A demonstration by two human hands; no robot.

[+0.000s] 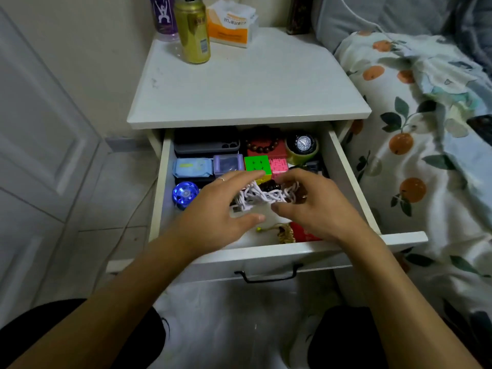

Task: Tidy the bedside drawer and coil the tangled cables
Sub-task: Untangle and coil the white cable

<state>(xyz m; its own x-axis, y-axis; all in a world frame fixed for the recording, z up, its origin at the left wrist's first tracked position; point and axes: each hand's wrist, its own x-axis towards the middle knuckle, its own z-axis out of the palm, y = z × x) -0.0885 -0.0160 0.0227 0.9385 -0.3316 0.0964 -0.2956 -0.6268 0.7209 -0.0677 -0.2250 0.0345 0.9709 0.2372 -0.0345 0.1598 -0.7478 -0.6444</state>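
The white bedside drawer (266,255) is pulled open. In its middle lies a tangle of white cables (266,195). My left hand (221,209) reaches in from the left with fingers spread over the tangle and its thumb below it. From the right, my right hand (316,203) curls its fingers and thumb round the other end of the tangle. A dark bead bracelet (270,186) shows just behind the cables, between my hands.
The drawer also holds a phone case (207,147), a cube puzzle (257,163), a pink maze box (278,166), a watch on a tape roll (302,146), a blue yo-yo (185,194) and a red packet (303,233). A can (193,30) and tissues (231,22) stand on the nightstand top. The bed lies right.
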